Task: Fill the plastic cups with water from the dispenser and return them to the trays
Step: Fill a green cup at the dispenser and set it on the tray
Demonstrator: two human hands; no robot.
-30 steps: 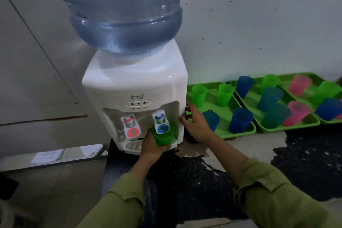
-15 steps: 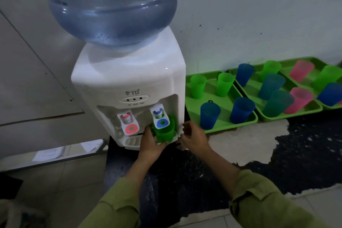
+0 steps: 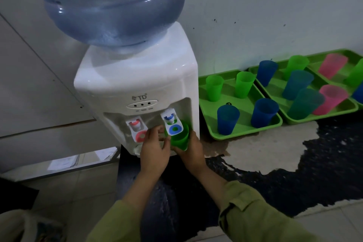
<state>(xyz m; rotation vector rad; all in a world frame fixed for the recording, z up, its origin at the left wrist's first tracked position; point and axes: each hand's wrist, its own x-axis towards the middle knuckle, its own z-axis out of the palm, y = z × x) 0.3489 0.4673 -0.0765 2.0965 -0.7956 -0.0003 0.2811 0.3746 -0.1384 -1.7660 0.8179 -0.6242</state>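
Green cup (image 3: 179, 139) sat under the blue tap (image 3: 173, 124) of the dispenser (image 3: 137, 76), just above and between both hands. Right hand (image 3: 193, 152) was clamped on it, with the thumb on the cup's right wall and the fingers curled round low near the base. Left hand (image 3: 155, 150) had curled fingers, its thumb touching the cup's left wall and its fingertips just beside the tap lever. Couldn't tell whether it gripped the cup or only steadied it. Water level and stream weren't visible.

Likely step: filling. To do it well:
- Keep the cup upright, with the rim centred under the spout just ahead of the right thumb.
- Let the right hand carry the weight low down. The thin plastic probably flexes, so squeeze lightly.
- Free the left fingers to work the lever.
- Stop short of the brim, because the cup has to travel.

Nearest tray (image 3: 245, 104) lay to the right of the right hand, well apart, past the dispenser's corner. It held two green and two blue cups, with bare floor between them. Risk: clipping that corner when pulling the cup out and slopping water.
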